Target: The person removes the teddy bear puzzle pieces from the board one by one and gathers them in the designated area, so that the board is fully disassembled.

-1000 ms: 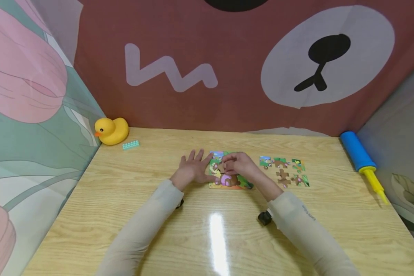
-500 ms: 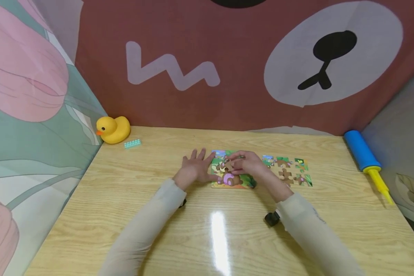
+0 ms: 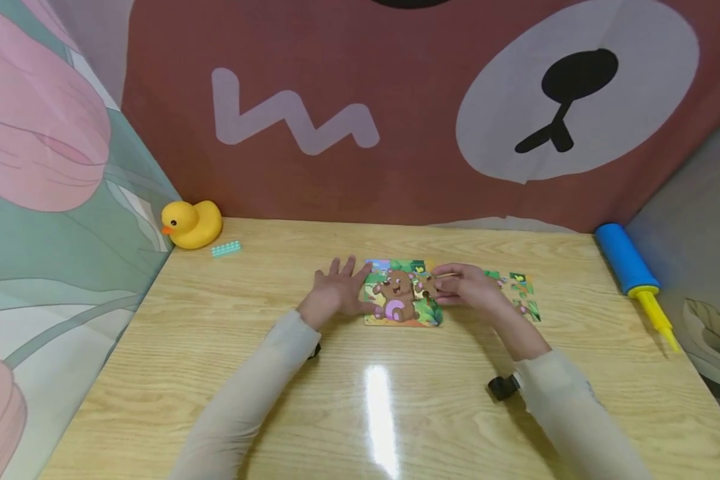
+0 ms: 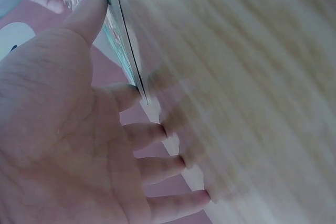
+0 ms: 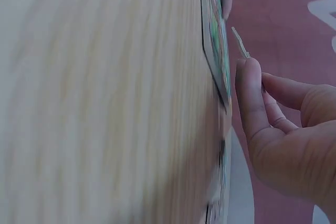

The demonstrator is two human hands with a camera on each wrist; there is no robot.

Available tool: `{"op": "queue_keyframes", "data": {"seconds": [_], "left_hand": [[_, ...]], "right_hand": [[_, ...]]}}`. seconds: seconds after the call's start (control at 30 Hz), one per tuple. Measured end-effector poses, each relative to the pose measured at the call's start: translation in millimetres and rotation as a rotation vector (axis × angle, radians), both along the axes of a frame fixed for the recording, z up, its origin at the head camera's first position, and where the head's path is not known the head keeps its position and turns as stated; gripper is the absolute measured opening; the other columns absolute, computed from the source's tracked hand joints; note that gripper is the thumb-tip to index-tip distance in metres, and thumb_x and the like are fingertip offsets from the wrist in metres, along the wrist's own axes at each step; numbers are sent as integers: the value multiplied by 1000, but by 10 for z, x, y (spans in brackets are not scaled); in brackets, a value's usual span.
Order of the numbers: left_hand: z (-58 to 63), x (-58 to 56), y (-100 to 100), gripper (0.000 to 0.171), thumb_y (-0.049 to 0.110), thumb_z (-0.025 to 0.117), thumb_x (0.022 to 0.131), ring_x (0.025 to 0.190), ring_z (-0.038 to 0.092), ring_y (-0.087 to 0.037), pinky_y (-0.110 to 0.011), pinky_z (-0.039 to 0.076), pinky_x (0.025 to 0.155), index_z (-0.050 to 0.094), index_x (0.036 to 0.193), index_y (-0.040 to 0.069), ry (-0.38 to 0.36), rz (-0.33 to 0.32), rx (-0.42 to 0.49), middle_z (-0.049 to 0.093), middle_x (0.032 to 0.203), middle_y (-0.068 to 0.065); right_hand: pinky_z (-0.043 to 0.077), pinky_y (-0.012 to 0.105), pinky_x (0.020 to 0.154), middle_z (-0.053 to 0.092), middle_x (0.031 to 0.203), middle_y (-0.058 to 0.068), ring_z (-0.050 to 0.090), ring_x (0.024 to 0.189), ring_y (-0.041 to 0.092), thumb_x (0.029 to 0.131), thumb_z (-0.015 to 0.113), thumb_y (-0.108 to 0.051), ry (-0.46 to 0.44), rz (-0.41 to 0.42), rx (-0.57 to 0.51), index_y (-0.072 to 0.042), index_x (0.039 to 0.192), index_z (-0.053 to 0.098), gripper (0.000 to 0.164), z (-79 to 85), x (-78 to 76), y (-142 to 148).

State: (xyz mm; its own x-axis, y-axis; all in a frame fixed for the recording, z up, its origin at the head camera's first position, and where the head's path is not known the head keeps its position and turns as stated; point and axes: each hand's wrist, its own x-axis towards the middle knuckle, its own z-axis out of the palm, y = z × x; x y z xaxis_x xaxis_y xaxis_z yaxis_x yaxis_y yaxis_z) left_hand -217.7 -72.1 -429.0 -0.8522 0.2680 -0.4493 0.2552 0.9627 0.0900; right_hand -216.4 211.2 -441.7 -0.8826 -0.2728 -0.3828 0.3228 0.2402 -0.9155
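A jigsaw board with a brown bear picture lies flat on the table. My left hand is spread at its left side, fingers straight, with the thumb over the board's edge. In the left wrist view the fingertips meet the tabletop. Between thumb and fingers my right hand pinches a brown jigsaw piece over the board's right part. From the right wrist, that piece shows as a thin tilted sliver raised off the board.
Several loose jigsaw pieces lie right of the board, partly behind the right hand. A yellow rubber duck and a turquoise toy brick stand at the back left. A blue and yellow hand pump lies along the right edge.
My right hand has moved right with the jigsaw piece, from the board's middle to its right part, uncovering the bear's face. The left hand has stayed at the board's left side.
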Motion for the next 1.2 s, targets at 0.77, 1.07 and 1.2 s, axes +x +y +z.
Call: {"op": "queue_keyframes", "data": {"seconds": [0.77,1.07,1.2], "left_hand": [[-5,-24,-35,103,82,50,87,159,1,-37,-66,16,123,-1,164,35,-4,-3,-2,-5,173,-6],[-16,-19,-27,103,81,50,87,159,1,-38,-66,16,123,0,164,35,1,-7,5,-4,173,-6],[-23,-19,-24,103,81,50,87,159,0,-38,-67,15,123,-1,164,36,-8,-6,13,-4,173,-6]], "right_hand": [[60,30,89,61,119,11,70,93,8,104,54,-8,33,-4,104,10,147,39,48,7,247,683],[61,29,85,58,132,26,71,92,8,107,48,-10,58,6,167,12,144,43,44,30,273,734],[61,29,84,63,127,22,72,91,7,108,47,-13,55,7,177,13,145,43,45,46,275,746]]}}
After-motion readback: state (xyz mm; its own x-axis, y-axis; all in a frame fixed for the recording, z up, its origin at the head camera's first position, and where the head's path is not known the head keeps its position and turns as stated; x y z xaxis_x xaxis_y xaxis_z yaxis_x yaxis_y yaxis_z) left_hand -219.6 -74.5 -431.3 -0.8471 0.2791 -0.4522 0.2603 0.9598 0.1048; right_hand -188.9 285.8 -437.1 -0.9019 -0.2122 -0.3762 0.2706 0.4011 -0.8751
